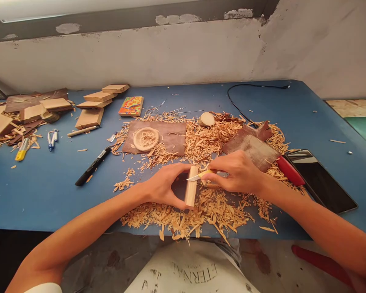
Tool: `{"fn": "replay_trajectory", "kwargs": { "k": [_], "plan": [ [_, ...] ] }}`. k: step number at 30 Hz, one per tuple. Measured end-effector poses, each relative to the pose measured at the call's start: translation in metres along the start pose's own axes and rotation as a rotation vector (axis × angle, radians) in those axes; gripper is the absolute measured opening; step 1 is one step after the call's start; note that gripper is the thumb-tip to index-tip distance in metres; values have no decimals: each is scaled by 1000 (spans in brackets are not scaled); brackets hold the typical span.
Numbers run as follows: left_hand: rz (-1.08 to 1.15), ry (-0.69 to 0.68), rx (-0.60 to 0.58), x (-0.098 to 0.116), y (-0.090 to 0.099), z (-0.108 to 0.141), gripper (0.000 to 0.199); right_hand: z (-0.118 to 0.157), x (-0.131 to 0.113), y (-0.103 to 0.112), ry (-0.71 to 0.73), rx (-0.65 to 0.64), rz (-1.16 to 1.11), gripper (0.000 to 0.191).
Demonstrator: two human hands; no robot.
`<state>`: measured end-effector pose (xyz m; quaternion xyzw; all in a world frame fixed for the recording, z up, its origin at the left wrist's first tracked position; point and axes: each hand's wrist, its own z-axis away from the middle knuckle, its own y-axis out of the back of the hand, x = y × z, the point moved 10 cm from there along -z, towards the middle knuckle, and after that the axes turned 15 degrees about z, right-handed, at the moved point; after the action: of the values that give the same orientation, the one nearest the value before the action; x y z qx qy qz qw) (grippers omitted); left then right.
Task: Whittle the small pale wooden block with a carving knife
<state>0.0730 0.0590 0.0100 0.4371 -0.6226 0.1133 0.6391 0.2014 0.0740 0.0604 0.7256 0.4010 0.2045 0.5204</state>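
Note:
My left hand grips a pale wooden block by its two ends, thumb at the near end and fingers at the far one. The block stands on edge, its narrow side facing up. In my right hand is a small knife with a yellow handle, its blade lying across the block's upper edge. Wood shavings cover the table under and around both hands. Beyond them, a carved round wooden piece rests on a brown leather sheet.
The blue table also bears a black marker, stacked wooden blocks, a painted block, a yellow-handled cutter and a wood slice. A phone lies right of my right hand; a black cable curves behind.

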Motion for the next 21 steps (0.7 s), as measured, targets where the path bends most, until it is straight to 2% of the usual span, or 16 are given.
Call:
{"fn": "replay_trajectory", "kwargs": {
  "k": [7, 9, 13, 15, 17, 21],
  "plan": [
    [7, -20, 7, 2, 1, 0, 89, 0, 6, -1, -14, 3, 79, 51],
    [-1, -37, -10, 3, 0, 1, 89, 1, 27, 3, -92, 22, 154, 52],
    [-2, -32, -52, 1, -4, 3, 93, 10, 87, 24, -362, 135, 319, 50],
    [29, -28, -50, 0, -3, 3, 93, 11, 96, 28, -385, 158, 312, 49],
    [88, -34, -45, 1, -2, 3, 90, 7, 85, 26, -337, 154, 244, 46],
    [170, -10, -29, -1, -1, 2, 89, 0, 33, 13, -186, 99, 18, 44]
  ]
}}
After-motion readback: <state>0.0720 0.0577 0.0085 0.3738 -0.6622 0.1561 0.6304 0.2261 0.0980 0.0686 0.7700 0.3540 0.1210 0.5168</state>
